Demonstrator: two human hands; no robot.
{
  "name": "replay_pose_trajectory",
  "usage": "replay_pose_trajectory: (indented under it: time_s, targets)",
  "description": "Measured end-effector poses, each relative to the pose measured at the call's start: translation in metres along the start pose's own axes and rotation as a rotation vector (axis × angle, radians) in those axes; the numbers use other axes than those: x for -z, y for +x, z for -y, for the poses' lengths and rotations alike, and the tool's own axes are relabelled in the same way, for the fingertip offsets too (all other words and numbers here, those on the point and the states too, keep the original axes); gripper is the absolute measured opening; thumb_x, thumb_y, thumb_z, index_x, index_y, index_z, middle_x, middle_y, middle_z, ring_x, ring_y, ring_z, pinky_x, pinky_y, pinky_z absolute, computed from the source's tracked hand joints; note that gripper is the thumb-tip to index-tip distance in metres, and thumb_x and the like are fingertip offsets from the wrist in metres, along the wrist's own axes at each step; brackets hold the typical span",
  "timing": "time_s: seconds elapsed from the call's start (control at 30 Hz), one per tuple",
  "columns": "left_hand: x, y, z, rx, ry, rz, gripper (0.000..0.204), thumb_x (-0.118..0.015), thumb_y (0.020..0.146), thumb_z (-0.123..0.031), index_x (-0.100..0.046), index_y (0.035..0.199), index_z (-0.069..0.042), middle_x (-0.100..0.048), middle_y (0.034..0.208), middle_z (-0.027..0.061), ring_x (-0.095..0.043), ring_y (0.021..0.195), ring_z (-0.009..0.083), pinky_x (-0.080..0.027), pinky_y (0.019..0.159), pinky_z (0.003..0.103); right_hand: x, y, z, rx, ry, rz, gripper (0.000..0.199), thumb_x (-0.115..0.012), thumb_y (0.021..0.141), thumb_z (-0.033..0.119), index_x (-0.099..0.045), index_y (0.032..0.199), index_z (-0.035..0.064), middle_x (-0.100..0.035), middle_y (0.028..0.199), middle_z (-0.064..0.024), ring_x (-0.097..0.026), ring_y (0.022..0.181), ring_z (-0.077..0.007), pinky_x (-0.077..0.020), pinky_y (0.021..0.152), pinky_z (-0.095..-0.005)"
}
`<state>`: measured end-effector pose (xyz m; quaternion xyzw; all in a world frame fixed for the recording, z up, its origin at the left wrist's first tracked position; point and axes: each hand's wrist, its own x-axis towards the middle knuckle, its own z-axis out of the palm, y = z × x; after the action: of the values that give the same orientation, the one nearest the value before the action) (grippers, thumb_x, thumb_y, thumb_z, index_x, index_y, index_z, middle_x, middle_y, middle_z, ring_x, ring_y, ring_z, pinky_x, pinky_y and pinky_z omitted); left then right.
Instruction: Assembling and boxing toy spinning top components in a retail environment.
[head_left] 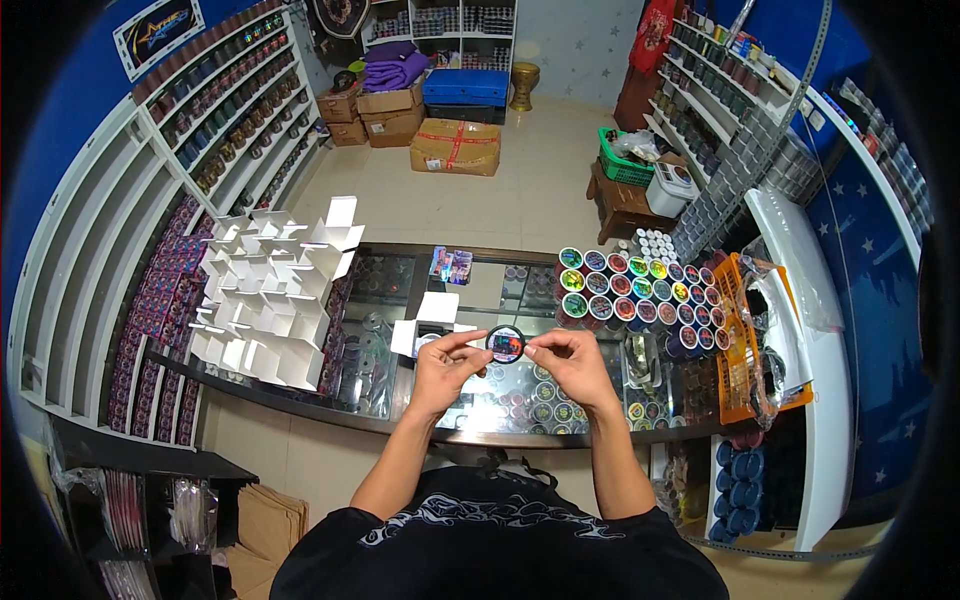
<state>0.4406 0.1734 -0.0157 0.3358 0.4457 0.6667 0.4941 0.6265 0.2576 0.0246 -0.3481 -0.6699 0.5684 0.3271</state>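
A small round tin was held above the glass surface, pinched between the left hand and right hand. Inspection seemed underway; an open white box lay just behind, so careful lowering would probably be needed.

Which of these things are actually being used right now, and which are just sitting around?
In use: small round tin, held between left hand and right hand; open white box; colourful tins; folded white boxes.

Lying about: cardboard cartons; green basket; orange tray.
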Motion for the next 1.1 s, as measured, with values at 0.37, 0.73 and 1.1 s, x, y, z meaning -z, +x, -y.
replay_pose_trajectory:
  time_s: [0.37, 0.73, 1.1]
  targets:
    - [0.052, 0.007, -0.034, -0.088, 0.105, 0.004, 0.019, -0.070, 0.083, -0.003, -0.070, 0.101, 0.002, -0.069, 0.082, 0.0068, -0.060, 0.068, 0.0091, -0.050, 0.062, 0.022, -0.057, 0.019, 0.005, 0.088, 0.047, -0.088, 0.008, -0.072, 0.079, 0.007, -0.071, 0.082, -0.0008, -0.064, 0.070, -0.0024, -0.054, 0.064, -0.0070, -0.0411, 0.057, -0.0219]
    - [0.096, 0.013, -0.053, -0.106, 0.098, 0.052, 0.018, -0.071, 0.082, -0.003, -0.070, 0.100, 0.002, -0.069, 0.082, 0.0063, -0.061, 0.070, 0.0084, -0.051, 0.064, 0.022, -0.103, 0.034, 0.011, 0.087, 0.109, -0.122, 0.006, -0.072, 0.080, 0.006, -0.071, 0.081, -0.0004, -0.064, 0.071, -0.0019, -0.056, 0.066, -0.0064, -0.0438, 0.060, -0.0216]
    - [0.099, 0.025, -0.060, -0.172, 0.133, 0.172, 0.022, -0.062, 0.086, 0.002, -0.066, 0.108, 0.004, -0.062, 0.087, 0.0068, -0.061, 0.077, 0.0104, -0.051, 0.068, 0.023, -0.110, 0.037, 0.015, -0.007, 0.149, 0.067, 0.012, -0.070, 0.082, 0.005, -0.066, 0.092, -0.0007, -0.065, 0.082, -0.0013, -0.058, 0.075, -0.0059, -0.0456, 0.067, -0.0205]
